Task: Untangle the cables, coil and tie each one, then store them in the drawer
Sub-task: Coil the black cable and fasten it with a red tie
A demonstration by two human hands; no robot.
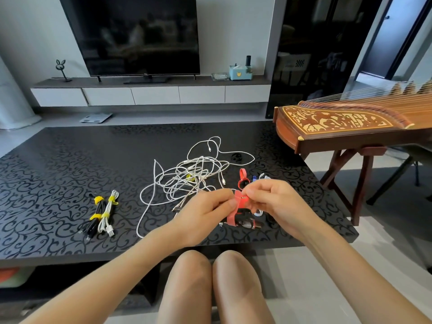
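Your knees (210, 277) sit just below the worktop's (58, 171) near edge. Above that edge your hands meet. The left hand (205, 211) and the right hand (275, 202) each pinch the red tie (239, 201) between thumb and fingertips. The tie wraps over a bundled black cable (245, 222); you cannot tell whether the bundle rests on the worktop or hangs above it.

Just beyond your left hand, the white tangle (189, 176) spreads over the middle of the worktop. One strand loops back toward the near edge. A red loop (243, 181) and a blue strap (254, 178) lie just beyond your right hand. A black strap (237, 157) lies farther on, beside the tangle.

Toward the near left, a black coil (94, 218) and a white coil (107, 216) lie side by side, each bound with yellow straps. They are well apart from the tangle, with patterned surface showing between.

A zither (350, 122) on its stand crowds the far right corner. Beyond the far edge, the console's (154, 95) drawer fronts are all closed. A blue box (240, 72) stands on its right end, and its contents are too small to tell.
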